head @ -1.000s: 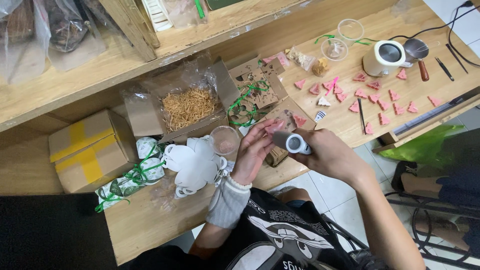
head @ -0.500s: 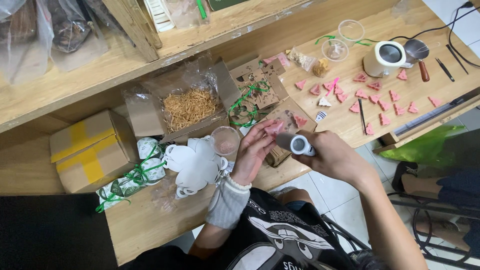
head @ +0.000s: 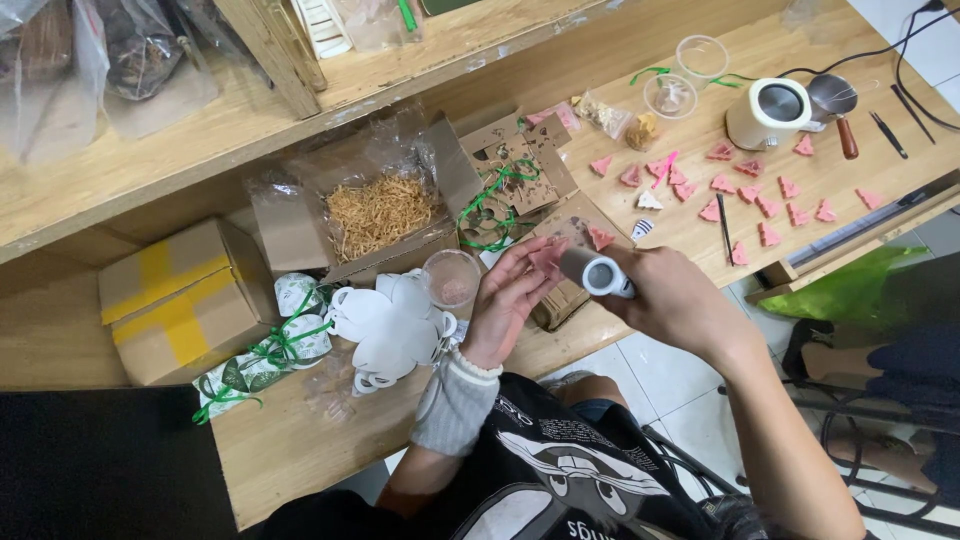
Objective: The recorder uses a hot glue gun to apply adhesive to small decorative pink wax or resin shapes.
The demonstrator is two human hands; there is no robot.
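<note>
Barely shifted since earlier frame: right hand [head: 672,300] still clamped on grey cylindrical tool [head: 596,272], tip against pink piece [head: 548,258] pinched in left hand [head: 508,296]. Best kept steady, piece flat on fingers. Just left: clear cup [head: 451,277], white paper tags [head: 390,322]. Beyond: shred-filled box [head: 372,215], pink pieces across bench [head: 300,450]. Nothing blocking.

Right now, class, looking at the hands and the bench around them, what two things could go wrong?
1. The right hand presses a grey tool toward a pink piece held in the left hand's fingers; a slip could probably hit those fingers.
2. A small clear cup stands just beside the left hand, near the bench edge; a nudge of the wrist might tip it.
</note>
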